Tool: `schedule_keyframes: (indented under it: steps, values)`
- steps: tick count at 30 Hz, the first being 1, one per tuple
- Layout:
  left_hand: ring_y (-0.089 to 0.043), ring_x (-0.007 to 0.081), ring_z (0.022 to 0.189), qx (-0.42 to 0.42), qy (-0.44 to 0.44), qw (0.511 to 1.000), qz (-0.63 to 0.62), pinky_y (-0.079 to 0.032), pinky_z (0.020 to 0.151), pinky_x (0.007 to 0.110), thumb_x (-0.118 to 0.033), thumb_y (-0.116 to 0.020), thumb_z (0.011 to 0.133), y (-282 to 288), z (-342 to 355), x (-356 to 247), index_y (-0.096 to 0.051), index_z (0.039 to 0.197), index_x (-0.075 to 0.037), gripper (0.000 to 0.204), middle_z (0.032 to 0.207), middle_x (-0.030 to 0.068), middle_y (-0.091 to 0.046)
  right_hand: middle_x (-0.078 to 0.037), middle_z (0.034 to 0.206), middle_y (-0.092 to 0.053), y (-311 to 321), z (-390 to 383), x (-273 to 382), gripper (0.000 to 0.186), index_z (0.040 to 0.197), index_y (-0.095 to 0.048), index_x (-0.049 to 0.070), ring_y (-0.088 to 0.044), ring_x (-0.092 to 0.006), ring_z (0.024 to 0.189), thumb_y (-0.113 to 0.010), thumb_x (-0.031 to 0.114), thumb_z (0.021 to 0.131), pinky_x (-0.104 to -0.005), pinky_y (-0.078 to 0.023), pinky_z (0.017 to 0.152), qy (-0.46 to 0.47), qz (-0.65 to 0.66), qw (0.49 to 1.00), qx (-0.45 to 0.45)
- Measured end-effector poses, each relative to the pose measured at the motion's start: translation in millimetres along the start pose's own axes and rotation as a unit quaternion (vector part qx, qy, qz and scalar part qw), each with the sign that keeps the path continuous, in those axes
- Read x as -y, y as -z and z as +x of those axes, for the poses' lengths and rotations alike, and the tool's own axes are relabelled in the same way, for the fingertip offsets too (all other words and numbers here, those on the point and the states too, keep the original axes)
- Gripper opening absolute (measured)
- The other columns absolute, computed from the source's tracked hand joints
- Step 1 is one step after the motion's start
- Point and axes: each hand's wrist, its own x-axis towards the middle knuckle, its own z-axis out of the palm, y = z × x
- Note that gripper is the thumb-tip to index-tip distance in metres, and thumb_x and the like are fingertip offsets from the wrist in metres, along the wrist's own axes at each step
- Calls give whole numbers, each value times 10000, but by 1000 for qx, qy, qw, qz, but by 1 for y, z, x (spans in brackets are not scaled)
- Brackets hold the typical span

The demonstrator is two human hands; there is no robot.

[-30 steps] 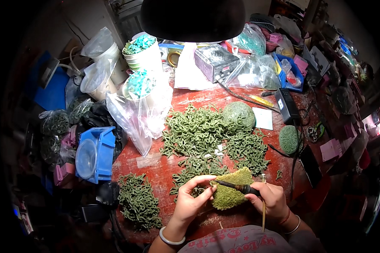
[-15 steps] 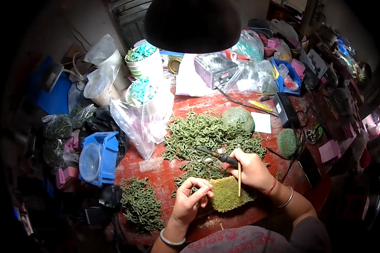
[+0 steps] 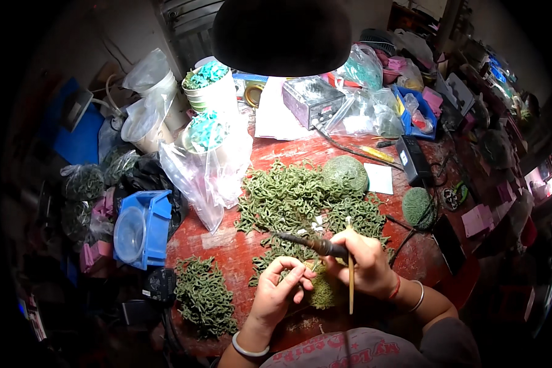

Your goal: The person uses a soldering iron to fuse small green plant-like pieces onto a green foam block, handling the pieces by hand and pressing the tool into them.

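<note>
My right hand [image 3: 369, 264] holds a soldering iron [image 3: 328, 247] with a dark handle, its tip pointing left over the pile. A thin wooden stick [image 3: 351, 288] is gripped in the same hand and points downward. Close beside it, my left hand [image 3: 282, 289] has thumb and fingertips pinched together; whatever is between them is too small to make out. Below and between both hands lies a mossy yellow-green pad [image 3: 323, 295], partly covered by my right hand. Just beyond the hands spreads a large heap of curly green pieces [image 3: 282, 196].
A smaller green heap [image 3: 205, 297] lies at the left, near a blue bin [image 3: 159, 230]. Round green pads [image 3: 346, 173] sit at the heap's back and to the right. A grey control box [image 3: 313, 99] with a cable, bagged buckets [image 3: 205, 98] and a black adapter [image 3: 413, 161] stand around the red table.
My right hand has turned and shifted slightly toward the left hand, bringing the soldering iron lower. More of the mossy pad is covered. White bits now show on the heap.
</note>
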Motion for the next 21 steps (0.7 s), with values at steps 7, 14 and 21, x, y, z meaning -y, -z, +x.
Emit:
schedule_keyframes:
  steps: [7,14,21]
  values:
    - [-658,102,716,13,71,997,29,-474,539,202,-11,-703,933,-3,-4,-4,-586,1085,-44,194,955,82,-689,-143,871,-668,-1,-11,13,342,1043,-599,22,-692,-302,728,-764,-14,746,-372,-536,612,-14,3,1000,27]
    - [-603,72,674,-20,-4,999,50,-451,541,191,16,-695,922,-6,-4,-2,-588,1212,-26,313,933,30,-613,-134,826,-677,45,-33,34,285,1049,-644,21,-687,-299,695,-804,157,856,-356,-535,611,-133,-60,989,22]
    - [-600,60,693,-10,-38,994,97,-441,533,189,36,-688,915,-5,-5,3,-644,1203,-45,303,949,28,-625,-91,704,-642,68,-68,22,243,952,-688,43,-647,-269,605,-803,233,851,-369,-499,549,-152,-226,950,151]
